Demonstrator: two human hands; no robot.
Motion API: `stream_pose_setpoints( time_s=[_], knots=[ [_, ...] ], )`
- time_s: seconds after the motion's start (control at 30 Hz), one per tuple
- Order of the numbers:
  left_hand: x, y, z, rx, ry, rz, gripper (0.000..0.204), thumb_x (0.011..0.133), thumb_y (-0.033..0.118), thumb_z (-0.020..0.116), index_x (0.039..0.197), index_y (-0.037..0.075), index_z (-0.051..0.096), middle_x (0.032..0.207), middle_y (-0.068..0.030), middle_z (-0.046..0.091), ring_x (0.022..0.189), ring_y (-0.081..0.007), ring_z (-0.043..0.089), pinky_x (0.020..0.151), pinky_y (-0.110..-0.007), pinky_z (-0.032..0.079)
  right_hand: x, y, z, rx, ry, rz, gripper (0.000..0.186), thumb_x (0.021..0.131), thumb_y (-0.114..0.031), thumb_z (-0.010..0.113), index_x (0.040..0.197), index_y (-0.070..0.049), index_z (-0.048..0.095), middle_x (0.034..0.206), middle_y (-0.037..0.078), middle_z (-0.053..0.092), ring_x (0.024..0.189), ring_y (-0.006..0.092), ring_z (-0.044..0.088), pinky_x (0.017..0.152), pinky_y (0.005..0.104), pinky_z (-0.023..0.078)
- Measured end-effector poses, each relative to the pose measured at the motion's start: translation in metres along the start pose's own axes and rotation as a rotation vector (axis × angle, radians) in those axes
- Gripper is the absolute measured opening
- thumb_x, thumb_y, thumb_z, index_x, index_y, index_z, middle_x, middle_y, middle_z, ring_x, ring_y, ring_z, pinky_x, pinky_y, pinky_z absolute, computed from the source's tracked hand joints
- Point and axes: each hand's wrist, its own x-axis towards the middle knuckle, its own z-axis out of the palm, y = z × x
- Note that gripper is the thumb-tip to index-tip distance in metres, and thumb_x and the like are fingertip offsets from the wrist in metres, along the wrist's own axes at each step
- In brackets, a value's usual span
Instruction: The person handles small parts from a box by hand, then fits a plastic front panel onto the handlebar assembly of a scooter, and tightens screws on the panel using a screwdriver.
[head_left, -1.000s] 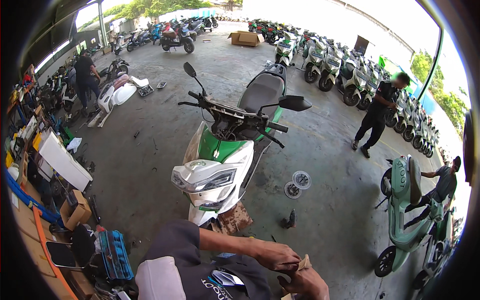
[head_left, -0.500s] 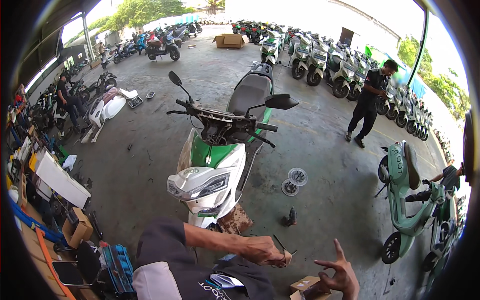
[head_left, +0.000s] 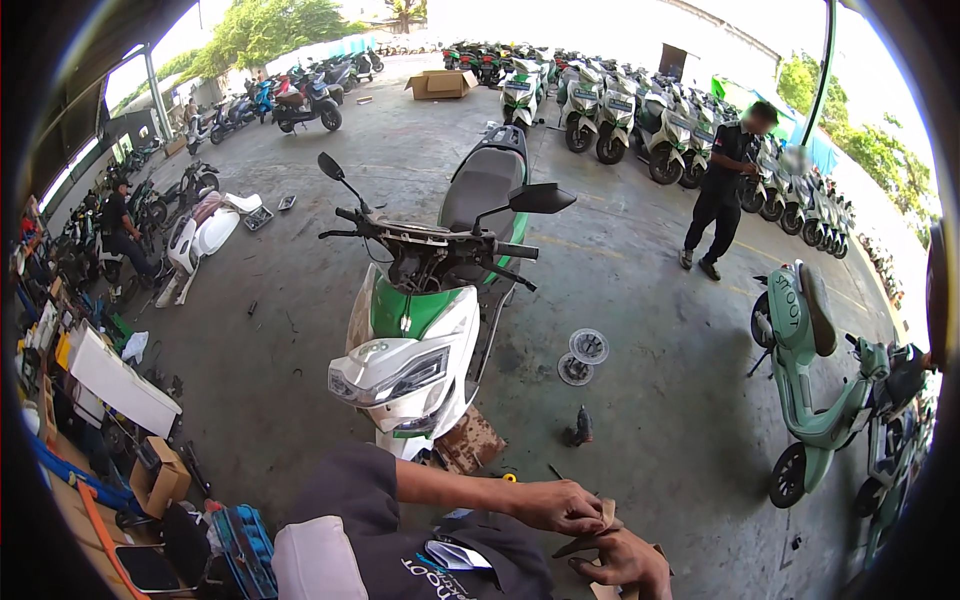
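My left hand [head_left: 562, 507] reaches across from the left, its fingers pinched on a thin tan strip [head_left: 608, 514]. Just below it is my right hand [head_left: 628, 562], with the strip lying against its knuckles. Some fingers of the right hand stretch out leftward beneath the left hand; the others are partly covered. What the strip is made of I cannot tell. A white-and-green scooter [head_left: 415, 340] with bared handlebar wiring stands in front of me, beyond both hands. Part of a cardboard box [head_left: 606, 592] shows under the right hand.
A dark hand tool [head_left: 580, 428] stands on the floor beside two round clear trays [head_left: 588, 347]. A rusty brown piece [head_left: 468, 444] lies by the front wheel. One person [head_left: 722, 195] stands at right, near a mint-green scooter [head_left: 810, 390]. Parts and boxes crowd the left side.
My right hand, spread and apart before, has come up and left to meet the left hand. My left hand has moved right with the tan strip. The whole view has shifted slightly.
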Motion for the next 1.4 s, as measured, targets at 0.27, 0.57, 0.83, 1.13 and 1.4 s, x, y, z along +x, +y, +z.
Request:
stream_pose_setpoints(
  time_s=[0.27, 0.57, 0.83, 1.13, 1.4],
  knots=[
    [0.012, -0.005, 0.017, 0.253, 0.035, 0.212, 0.023, 0.097, 0.019, 0.059, 0.119, 0.011, 0.057, 0.094, -0.0139, 0.069, 0.077, -0.037, 0.068, 0.064, -0.045, 0.053, -0.022, -0.02, 0.01, -0.276, 0.086, 0.106, 0.03, 0.085, -0.026, 0.07, 0.114, -0.025, 0.076, 0.106, 0.011, 0.07, 0.1, 0.0285, 0.066, 0.082, 0.0392, 0.056],
    [0.014, 0.057, -0.015, 0.198, -0.34, -0.082, 0.024, 0.1, 0.029, 0.061, 0.097, 0.006, 0.058, 0.076, -0.0178, 0.065, 0.067, -0.0394, 0.064, 0.061, -0.044, 0.05, -0.031, -0.008, 0.024, -0.738, 0.045, -0.106, 0.011, 0.071, -0.018, 0.066, 0.074, -0.008, 0.066, 0.071, 0.009, 0.064, 0.068, 0.031, 0.065, 0.056, 0.0428, 0.052],
    [-0.003, -0.018, -0.056, -0.348, -0.341, -0.525, 0.034, 0.105, 0.029, 0.055, 0.089, 0.001, 0.062, 0.069, -0.0016, 0.059, 0.061, -0.0133, 0.055, 0.055, -0.03, 0.042, -0.138, -0.033, -0.014, -0.978, 0.473, 0.25, 0.022, 0.078, -0.024, 0.072, 0.098, -0.015, 0.075, 0.156, 0.004, 0.043, 0.093, 0.0208, 0.064, 0.079, 0.0403, 0.052],
    [0.102, -0.032, 0.056, -1.47, 0.212, -0.264, 0.051, 0.109, 0.033, 0.038, 0.148, 0.0, 0.039, 0.137, -0.0151, 0.056, 0.121, -0.0282, 0.059, 0.104, -0.043, 0.048, -0.017, -0.02, 0.031, 0.7, 1.414, -0.796, 0.065, 0.098, -0.028, 0.064, 0.155, -0.014, 0.037, 0.168, 0.013, 0.012, 0.151, 0.0316, 0.026, 0.117, 0.0535, 0.034],
    [0.149, 0.014, 0.071, -1.824, 0.036, -0.042, 0.053, 0.108, 0.027, 0.026, 0.155, 0.004, 0.032, 0.16, -0.0194, 0.035, 0.147, -0.0353, 0.034, 0.124, -0.047, 0.026, -0.016, 0.036, 0.069, 1.092, 1.632, -0.556, 0.059, 0.106, -0.024, 0.051, 0.154, -0.003, 0.026, 0.161, 0.015, 0.03, 0.151, 0.025, 0.027, 0.122, 0.037, 0.029]
  ],
)
